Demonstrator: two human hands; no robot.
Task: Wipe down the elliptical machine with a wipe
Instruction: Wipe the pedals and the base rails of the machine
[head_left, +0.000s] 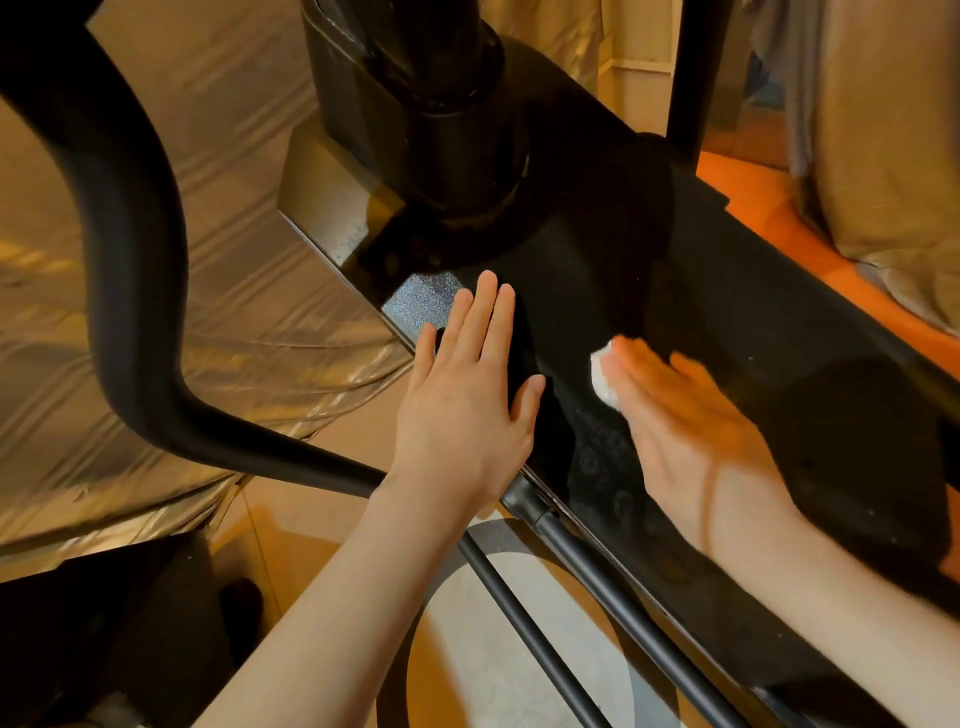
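Black plastic and metal fill most of the frame: the body of an elliptical machine (597, 291) runs diagonally from the upper centre down to the lower right, seen from above. A thick round post (447, 104) rises from its housing at the top centre. A curved black handlebar (124, 291) sweeps from the upper left corner down to the middle of the frame.

At centre, the left hand (467, 395) lies flat on the machine's dark casing, fingers straight and close together, thumb held apart on the right. It holds nothing.

Just to the right, the right hand (696, 431) is blurred and also laid flat on the casing, fingers extended toward the upper left. A small white wipe (602, 374) shows from under its fingertips, pressed between them and the black surface. How the fingers bend round the wipe cannot be told because of the blur.

Both bare forearms enter from the bottom edge. Two thin black rails (587, 577) run along the machine's lower left side toward the bottom right. A shiny beige sheet (249, 291) covers the area at left. An orange floor (748, 192) shows at the upper right, beside pale draped fabric (883, 130).
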